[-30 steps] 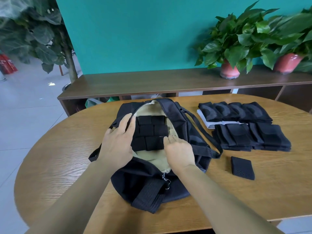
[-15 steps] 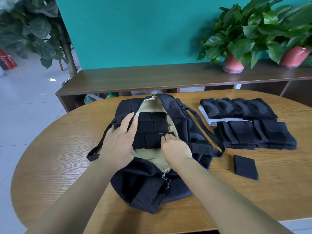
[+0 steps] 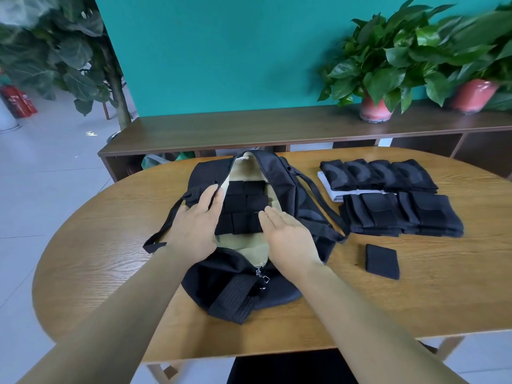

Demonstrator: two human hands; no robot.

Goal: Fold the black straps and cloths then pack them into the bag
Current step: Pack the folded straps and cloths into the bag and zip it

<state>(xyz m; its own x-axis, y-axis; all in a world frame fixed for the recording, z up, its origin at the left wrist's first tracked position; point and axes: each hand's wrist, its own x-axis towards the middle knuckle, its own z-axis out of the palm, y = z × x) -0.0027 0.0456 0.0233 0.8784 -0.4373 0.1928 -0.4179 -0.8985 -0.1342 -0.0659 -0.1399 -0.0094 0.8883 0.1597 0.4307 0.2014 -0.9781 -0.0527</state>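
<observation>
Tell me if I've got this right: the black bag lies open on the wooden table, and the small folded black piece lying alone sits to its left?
Not quite. The head view shows the lone folded piece on the right of the open bag, in front of the stacked folded cloths. The rest is right.

I see bright, even daylight, strongest beyond my left hand (image 3: 194, 225). Shadows under the hands are soft. The plants (image 3: 415, 51) far beyond my right hand (image 3: 288, 239) smear with blur; edges bend.

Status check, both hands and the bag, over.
Left hand open, holding back the rim of the bag. Right hand open, empty. Folded straps inside. Folded stacks unpacked on the table.
</observation>
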